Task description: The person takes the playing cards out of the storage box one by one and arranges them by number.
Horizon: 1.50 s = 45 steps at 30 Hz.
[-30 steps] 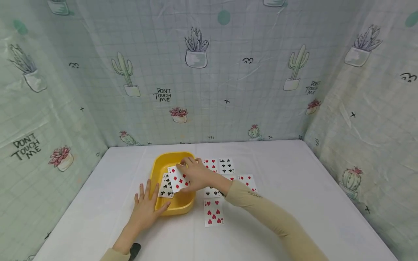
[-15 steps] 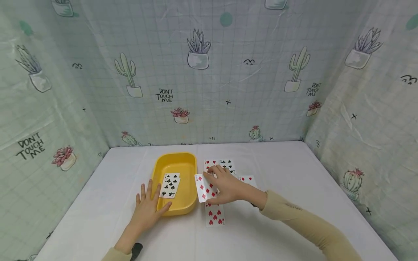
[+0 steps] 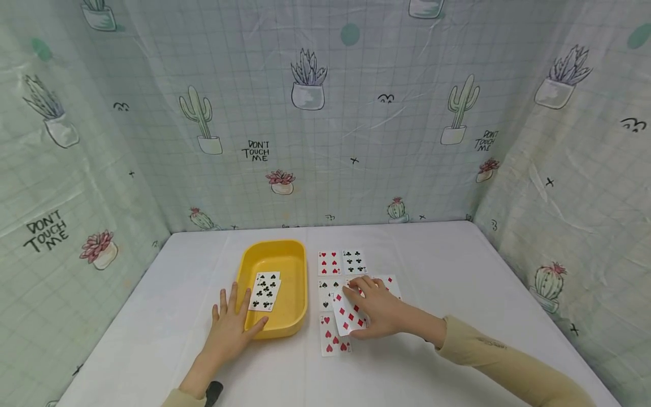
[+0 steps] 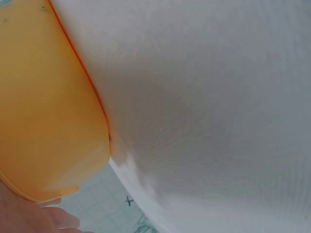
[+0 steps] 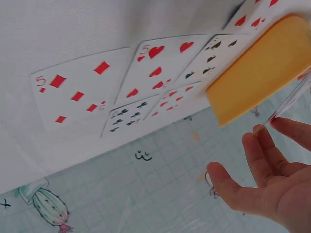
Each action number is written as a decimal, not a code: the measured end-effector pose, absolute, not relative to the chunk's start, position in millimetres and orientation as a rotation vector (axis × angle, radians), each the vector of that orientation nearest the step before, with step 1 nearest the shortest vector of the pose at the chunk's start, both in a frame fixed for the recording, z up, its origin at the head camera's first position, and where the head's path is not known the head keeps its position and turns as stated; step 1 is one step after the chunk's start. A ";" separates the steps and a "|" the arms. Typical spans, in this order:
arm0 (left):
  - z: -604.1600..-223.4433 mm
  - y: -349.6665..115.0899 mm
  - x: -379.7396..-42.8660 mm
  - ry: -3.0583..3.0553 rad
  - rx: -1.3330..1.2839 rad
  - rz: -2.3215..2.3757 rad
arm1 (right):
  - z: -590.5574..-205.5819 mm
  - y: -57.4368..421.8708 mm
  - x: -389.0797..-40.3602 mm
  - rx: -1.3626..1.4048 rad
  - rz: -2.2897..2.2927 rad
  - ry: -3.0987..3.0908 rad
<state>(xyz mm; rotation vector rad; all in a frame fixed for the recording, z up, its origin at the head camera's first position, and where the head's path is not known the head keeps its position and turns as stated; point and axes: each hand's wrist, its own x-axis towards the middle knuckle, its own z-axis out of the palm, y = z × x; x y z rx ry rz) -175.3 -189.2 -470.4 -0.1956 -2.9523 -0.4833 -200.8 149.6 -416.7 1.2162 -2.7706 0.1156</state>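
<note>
My right hand (image 3: 378, 311) pinches a seven of diamonds (image 3: 350, 315) between thumb and fingers. The card is slightly tilted and covers part of the seven of hearts (image 3: 328, 342) on the table. In the right wrist view the held card is seen nearly edge-on. With fingers spread, my left hand (image 3: 228, 325) rests on the near left rim of the yellow tray (image 3: 305, 282). Inside the tray lie overlapping cards, a clubs card (image 3: 264, 294) over a spades card. In the left wrist view only some of the left fingers show beside the tray wall (image 4: 53, 97).
Right of the tray, face-up cards lie in rows: a six of hearts (image 3: 329, 263), a six of clubs (image 3: 354, 262), a five of spades (image 3: 325, 297), a five of hearts (image 5: 155, 70) and a five of diamonds (image 5: 77, 92). A patterned cloth (image 3: 330, 141) hangs behind the white table (image 3: 427, 254).
My right hand has carried the seven of diamonds out from over the tray, rightward and toward me, to the seven of hearts. The left hand stays at the tray rim.
</note>
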 end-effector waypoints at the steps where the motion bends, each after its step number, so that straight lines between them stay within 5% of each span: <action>1: -470.3 -189.2 -175.2 -2.953 -0.196 -0.483 | -419.1 153.0 -200.3 1.216 0.111 -2.760; 21: -470.9 -186.7 -174.9 -2.939 -0.214 -0.475 | -455.9 197.6 -186.3 1.136 0.013 -2.781; 45: -466.0 -187.5 -173.8 -2.952 -0.184 -0.476 | -476.5 190.7 -180.9 1.186 0.012 -2.880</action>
